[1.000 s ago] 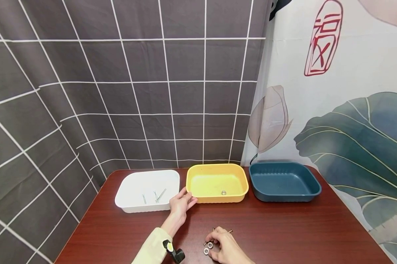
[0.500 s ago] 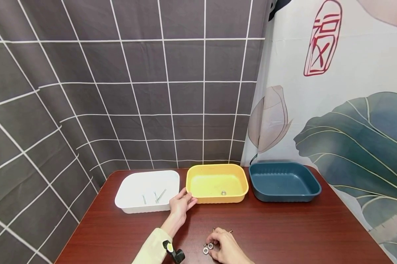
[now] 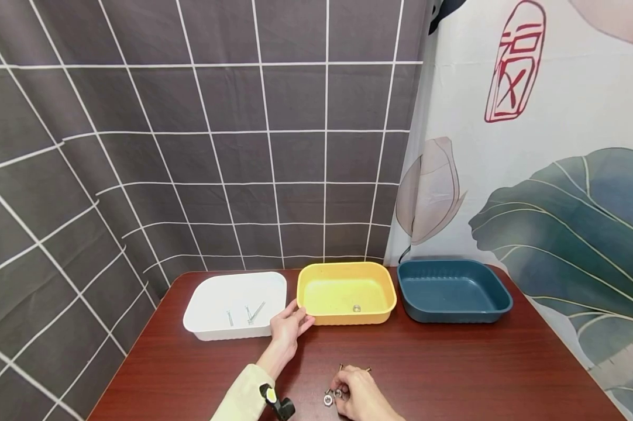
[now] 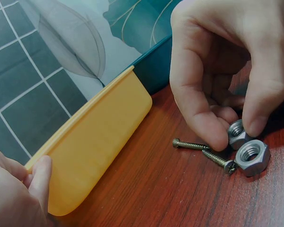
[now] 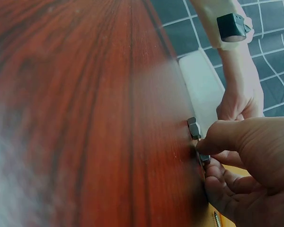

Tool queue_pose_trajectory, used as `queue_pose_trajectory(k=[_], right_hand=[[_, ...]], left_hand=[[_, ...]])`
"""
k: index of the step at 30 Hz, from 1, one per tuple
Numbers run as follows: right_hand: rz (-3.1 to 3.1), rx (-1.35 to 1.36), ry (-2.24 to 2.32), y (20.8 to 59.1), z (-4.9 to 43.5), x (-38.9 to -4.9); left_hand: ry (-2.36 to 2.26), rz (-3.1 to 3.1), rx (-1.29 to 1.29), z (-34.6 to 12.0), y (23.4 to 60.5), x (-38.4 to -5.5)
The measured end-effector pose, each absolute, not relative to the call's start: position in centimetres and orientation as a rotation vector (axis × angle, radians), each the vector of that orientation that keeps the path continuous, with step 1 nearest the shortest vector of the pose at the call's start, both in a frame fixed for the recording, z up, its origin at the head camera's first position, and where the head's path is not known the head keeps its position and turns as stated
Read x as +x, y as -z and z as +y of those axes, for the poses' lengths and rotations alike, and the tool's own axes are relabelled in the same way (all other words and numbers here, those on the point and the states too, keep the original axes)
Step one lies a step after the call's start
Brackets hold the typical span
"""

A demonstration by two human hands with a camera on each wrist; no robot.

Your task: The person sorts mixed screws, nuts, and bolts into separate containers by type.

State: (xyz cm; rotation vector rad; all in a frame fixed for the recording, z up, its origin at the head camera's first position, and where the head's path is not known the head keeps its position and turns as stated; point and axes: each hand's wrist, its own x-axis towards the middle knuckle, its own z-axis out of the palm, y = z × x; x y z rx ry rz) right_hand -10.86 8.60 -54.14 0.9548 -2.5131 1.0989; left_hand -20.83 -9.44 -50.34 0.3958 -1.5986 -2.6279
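At the near left corner of the yellow bin (image 3: 348, 319), my left hand (image 3: 287, 327) grips the rim with thumb and fingers. Closer to me on the table, my right hand (image 3: 363, 394) pinches a steel hex nut (image 4: 237, 134) between thumb and forefinger, low over the wood. A second hex nut (image 4: 253, 158) lies right beside it. Two brass-coloured screws (image 4: 189, 144) lie by the fingertips in the left wrist view. In the head view, screw ends (image 3: 369, 369) show beyond the right knuckles, the rest hidden by the hand. One nut (image 3: 356, 308) lies inside the yellow bin.
Left of the yellow bin stands a white bin (image 3: 206, 333) with several silver screws (image 3: 252, 316) in it. A dark blue bin (image 3: 456, 316) stands on the right. Behind the reddish-brown table (image 3: 453, 374) hang a grey grid-patterned curtain (image 3: 295, 152) and a printed white cloth (image 3: 464, 88).
My right thumb and forefinger have closed around one of the two nuts, which now shows less between them. My left hand and the bins stay where they were.
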Motion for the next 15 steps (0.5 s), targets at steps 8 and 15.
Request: queue_pose_trajectory(k=[8,15], right_hand=[[-2.447,0.953,-1.175,53.7,9.1,-10.8],[-2.48,0.766,-1.352,52.0,10.2,-11.6]], left_hand=[[2.628,-1.613,0.393,-9.5,50.4,-20.6],[2.635,-1.598,0.373,-9.5,50.4,-20.8]])
